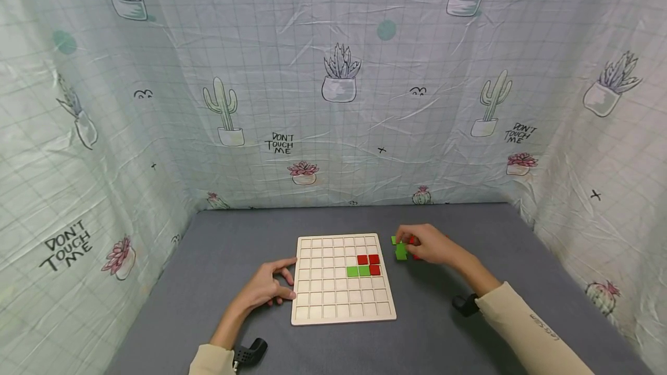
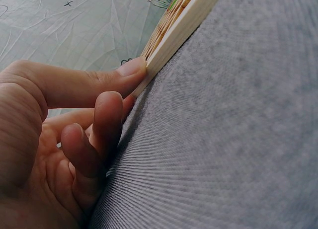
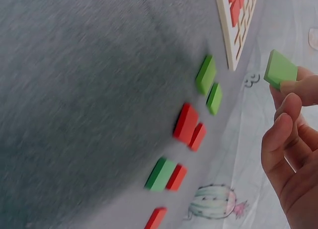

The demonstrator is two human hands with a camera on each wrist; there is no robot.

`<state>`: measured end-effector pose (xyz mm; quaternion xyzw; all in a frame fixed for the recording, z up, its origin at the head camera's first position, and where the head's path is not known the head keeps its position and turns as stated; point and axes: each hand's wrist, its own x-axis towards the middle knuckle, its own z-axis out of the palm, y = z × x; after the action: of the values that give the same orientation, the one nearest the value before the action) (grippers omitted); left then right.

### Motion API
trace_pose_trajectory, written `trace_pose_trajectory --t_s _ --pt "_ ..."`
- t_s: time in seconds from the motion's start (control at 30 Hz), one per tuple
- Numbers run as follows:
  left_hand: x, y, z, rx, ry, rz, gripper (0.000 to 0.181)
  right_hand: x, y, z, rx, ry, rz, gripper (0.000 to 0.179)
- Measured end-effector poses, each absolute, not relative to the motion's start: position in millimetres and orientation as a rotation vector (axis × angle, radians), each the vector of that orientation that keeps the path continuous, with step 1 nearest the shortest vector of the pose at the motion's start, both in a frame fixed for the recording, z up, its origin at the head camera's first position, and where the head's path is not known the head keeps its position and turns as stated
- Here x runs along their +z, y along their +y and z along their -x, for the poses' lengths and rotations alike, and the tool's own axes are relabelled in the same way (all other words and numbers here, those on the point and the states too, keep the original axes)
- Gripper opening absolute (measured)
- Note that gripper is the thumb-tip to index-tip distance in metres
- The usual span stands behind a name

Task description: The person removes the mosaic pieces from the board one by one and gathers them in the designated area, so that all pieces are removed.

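My right hand (image 1: pixel 429 245) pinches a green square tile (image 3: pixel 280 69) between thumb and finger, held up over the cloth beyond the board's right side. Under and beside that hand lie loose green tiles (image 3: pixel 205 75) and red tiles (image 3: pixel 186 122), partly hidden by it in the head view. A pale wooden grid board (image 1: pixel 323 282) lies flat in front of me. Three red tiles (image 1: pixel 374 260) and two green tiles (image 1: pixel 352 271) sit in its cells toward the right. My left hand (image 1: pixel 263 285) touches the board's left edge with thumb and index finger spread apart, other fingers bent underneath.
Grey cloth (image 1: pixel 219 242) covers the table. A hanging sheet (image 1: pixel 339 132) printed with cacti encloses the back and both sides. Dark wrist straps show at the left wrist (image 1: pixel 250 353) and right wrist (image 1: pixel 465 305).
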<state>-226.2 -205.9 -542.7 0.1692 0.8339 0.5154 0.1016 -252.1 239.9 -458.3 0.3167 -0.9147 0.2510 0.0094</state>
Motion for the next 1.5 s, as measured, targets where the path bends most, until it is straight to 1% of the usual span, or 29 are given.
trace_pose_trajectory --t_s 0.2,0.43,0.6,0.97,1.2,1.5 --pt "-543.6 -206.4 227.1 1.518 2.457 -0.505 0.086 -460.4 258.1 250.4 0.773 -2.86 -0.947 0.026" --pt "-543.8 -206.2 228.5 1.52 2.456 -0.501 0.088 -458.7 279.3 248.7 0.769 -2.872 -0.908 0.024" --pt "-544.5 -206.1 228.8 1.522 2.457 -0.502 0.088 -459.7 293.6 246.4 0.781 -2.882 -0.863 0.026" --pt "-544.4 -206.2 228.3 1.521 2.464 -0.504 0.087 -466.0 323.6 245.4 0.804 -2.924 -0.776 0.023" --pt "-543.4 -206.3 228.2 1.533 2.459 -0.499 0.088 -473.2 337.0 247.8 0.786 -2.967 -0.682 0.021" --pt "-544.2 -205.7 228.4 1.525 2.463 -0.506 0.087 -482.9 346.2 248.3 0.786 -2.976 -0.659 0.021"
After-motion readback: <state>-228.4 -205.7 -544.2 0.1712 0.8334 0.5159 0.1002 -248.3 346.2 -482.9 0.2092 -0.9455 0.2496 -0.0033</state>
